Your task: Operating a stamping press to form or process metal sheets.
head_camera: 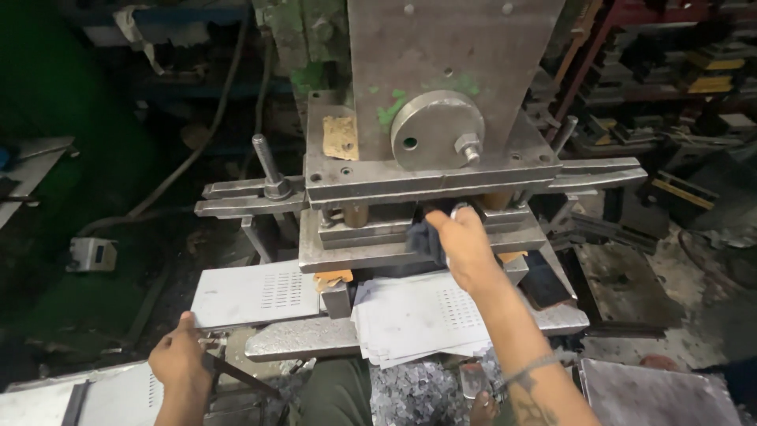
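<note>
Dark cloth sat at the press die opening, right hand clamped on it. One stack of perforated sheets lay just below on the press bed. One single perforated sheet lay left; left hand rested at its near edge, fingers curled, grip unclear.
</note>
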